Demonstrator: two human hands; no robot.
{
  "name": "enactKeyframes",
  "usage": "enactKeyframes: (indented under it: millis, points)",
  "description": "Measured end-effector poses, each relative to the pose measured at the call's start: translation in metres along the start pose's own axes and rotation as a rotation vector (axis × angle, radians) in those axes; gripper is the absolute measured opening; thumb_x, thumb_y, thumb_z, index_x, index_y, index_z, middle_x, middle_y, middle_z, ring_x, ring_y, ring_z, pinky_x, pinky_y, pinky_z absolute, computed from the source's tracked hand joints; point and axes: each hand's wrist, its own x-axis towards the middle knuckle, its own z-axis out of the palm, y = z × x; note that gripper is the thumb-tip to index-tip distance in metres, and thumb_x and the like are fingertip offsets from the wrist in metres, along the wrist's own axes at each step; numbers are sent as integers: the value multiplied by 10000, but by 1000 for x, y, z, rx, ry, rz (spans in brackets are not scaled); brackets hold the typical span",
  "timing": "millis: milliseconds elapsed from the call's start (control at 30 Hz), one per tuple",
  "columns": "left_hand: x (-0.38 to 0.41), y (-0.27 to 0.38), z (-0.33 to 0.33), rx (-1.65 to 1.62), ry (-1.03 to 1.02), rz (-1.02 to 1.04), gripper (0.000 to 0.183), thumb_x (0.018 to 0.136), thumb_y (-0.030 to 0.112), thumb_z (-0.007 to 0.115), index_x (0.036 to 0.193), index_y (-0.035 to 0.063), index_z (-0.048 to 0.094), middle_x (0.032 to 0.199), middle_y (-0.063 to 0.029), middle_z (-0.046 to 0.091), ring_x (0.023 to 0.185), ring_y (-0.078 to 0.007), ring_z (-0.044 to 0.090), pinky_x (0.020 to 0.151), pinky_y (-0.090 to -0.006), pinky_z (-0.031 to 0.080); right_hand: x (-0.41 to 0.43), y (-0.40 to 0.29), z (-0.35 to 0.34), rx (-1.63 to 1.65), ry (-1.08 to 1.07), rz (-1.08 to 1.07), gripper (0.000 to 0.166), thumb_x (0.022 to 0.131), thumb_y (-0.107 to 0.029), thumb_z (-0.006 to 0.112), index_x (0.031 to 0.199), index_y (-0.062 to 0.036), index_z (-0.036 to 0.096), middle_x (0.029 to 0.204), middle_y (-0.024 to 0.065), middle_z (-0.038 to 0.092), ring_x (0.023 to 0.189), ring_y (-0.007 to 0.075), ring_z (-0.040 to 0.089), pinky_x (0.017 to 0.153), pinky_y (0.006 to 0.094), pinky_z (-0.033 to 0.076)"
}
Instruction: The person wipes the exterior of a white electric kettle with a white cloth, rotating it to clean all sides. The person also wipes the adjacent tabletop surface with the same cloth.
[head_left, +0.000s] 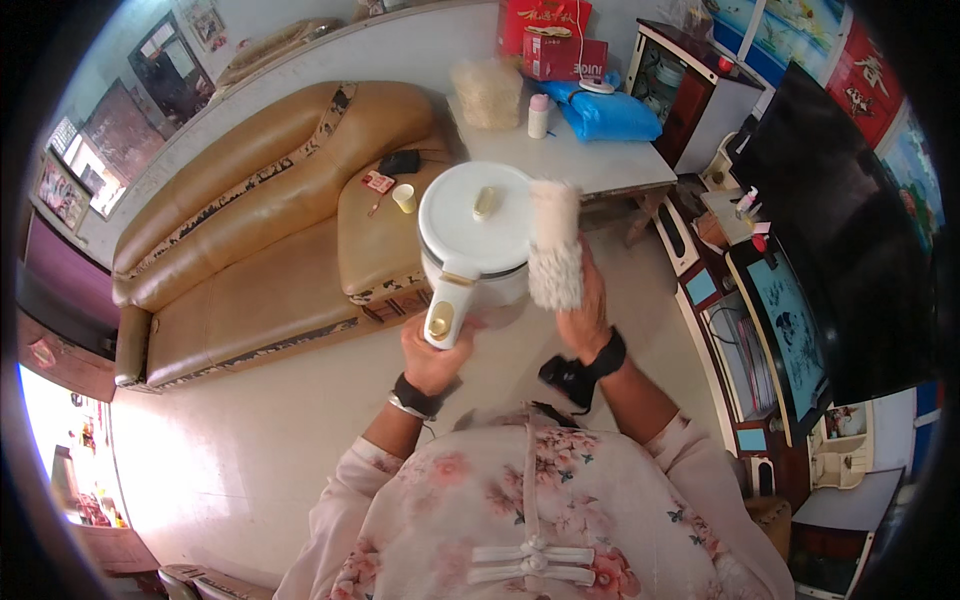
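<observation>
A white lidded electric cooking pot (469, 225) with gold-coloured trim is held up before my chest. My left hand (437, 349) grips its handle from below. Upright at the pot's right side is a fluffy cream and pale pink thing (556, 247), perhaps a brush or duster head. My right hand (589, 307) is behind it with the fingers mostly hidden, so what they grip does not show. A black device (570, 381) hangs by my right wristband.
Beyond the pot stands a table (619, 169) with a pink-capped bottle (538, 116), a blue plastic bag (607, 112) and red boxes. A tan leather sofa (255, 285) is at left, bearing a paper cup (404, 198). A TV cabinet (720, 330) lines the right.
</observation>
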Motion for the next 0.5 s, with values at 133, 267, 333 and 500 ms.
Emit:
enactKeyframes:
  millis: [133,267,333,500]
  points:
    - [-8,-2,-8,156,-8,93,106,681,9,591,763,4,657,689,-58,644,633,-114,603,603,-248,478,53,-25,-13,-161,-242,54,359,820,-117,566,1157,0,524,1181,207,507,1106,322,490,915,362,400]
    - [-16,-12,-1,78,123,4,101,678,20,611,764,15,662,690,-70,635,636,-106,597,605,-258,478,48,-26,7,-447,-288,-216,333,724,-93,619,1044,-1,603,1190,222,499,1119,373,465,944,403,380]
    - [-17,-25,3,70,171,-28,113,667,35,623,774,9,649,679,-69,617,620,-102,577,598,-268,474,27,-36,19,-579,-308,-387,291,693,-118,646,964,-15,645,1221,213,485,1159,367,433,976,431,352]
    - [-21,-49,-10,80,197,-55,91,691,25,602,770,-1,638,643,-28,599,568,-90,548,548,-246,462,18,-23,35,-507,-319,-298,281,703,-103,651,968,-9,643,1195,188,517,1151,337,457,951,390,381]
